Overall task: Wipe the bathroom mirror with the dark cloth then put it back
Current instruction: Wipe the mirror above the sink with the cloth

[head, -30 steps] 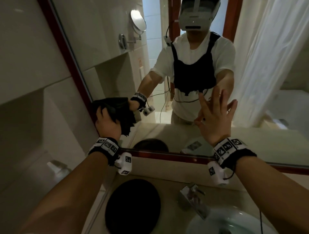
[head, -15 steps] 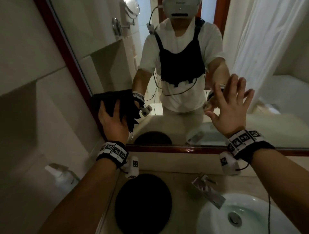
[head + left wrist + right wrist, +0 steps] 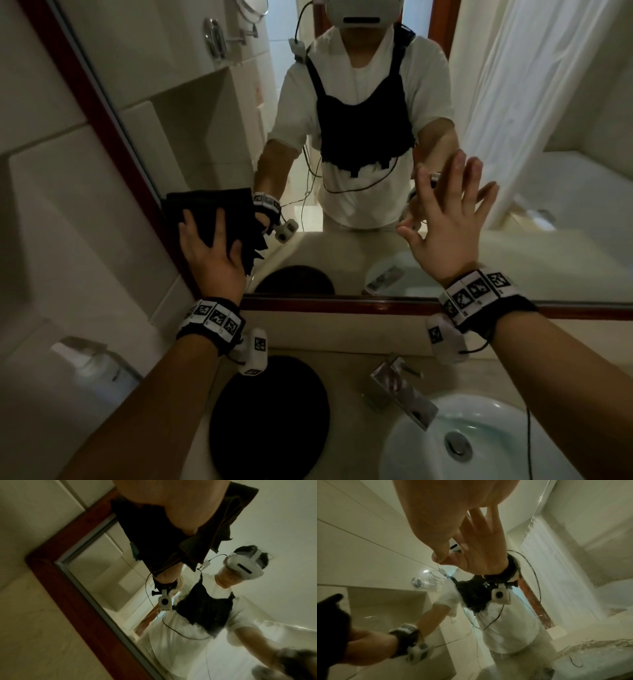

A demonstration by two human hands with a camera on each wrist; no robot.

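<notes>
The dark cloth lies against the mirror glass near its lower left corner, by the red-brown frame. My left hand presses it there with fingers laid out over it; loose folds hang below the thumb. The left wrist view shows the cloth spread under my palm. My right hand is raised with fingers spread against the glass to the right, holding nothing. In the right wrist view its fingers meet their reflection, and the cloth sits at the left edge.
Below the mirror, a round black mat lies on the beige counter. A chrome faucet leans over the white basin at the lower right. A soap dispenser stands by the tiled wall on the left.
My left fingers have flattened out over the cloth, which stays near the mirror's lower left corner. The right hand remains on the glass. My head has tilted down, showing more counter.
</notes>
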